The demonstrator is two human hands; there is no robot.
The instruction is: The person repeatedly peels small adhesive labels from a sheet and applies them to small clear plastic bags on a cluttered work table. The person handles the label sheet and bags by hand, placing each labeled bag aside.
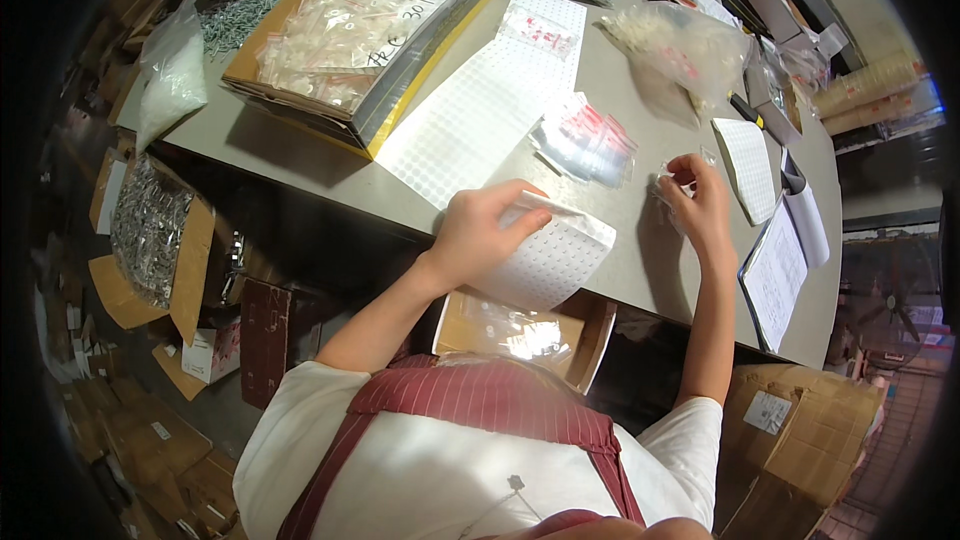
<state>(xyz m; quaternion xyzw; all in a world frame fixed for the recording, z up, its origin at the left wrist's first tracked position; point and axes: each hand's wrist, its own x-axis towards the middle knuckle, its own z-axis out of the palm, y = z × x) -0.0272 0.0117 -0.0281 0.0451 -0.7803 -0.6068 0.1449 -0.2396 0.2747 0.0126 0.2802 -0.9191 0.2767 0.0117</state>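
My left hand (478, 230) grips a white sheet with rows of small dots (548, 258), thumb on top. The sheet bends over the table's near edge. To the right, my right hand (698, 202) pinches a small clear plastic bag (668, 190) just above the tabletop; its contents are too small to make out. Between and beyond the hands lies a fanned stack of small clear zip bags (588, 145) with red marks. Behind my left hand, a long white sheet of round stickers (455, 135) lies flat, with another small bag (540, 32) at its far end.
A cardboard box (375, 120) full of small filled bags stands at the left of the grey table. A large plastic bag (680, 45), a dotted white sheet (745, 168) and a clipboard (775, 265) lie at the right. Below the edge sits an open drawer or box (595, 345).
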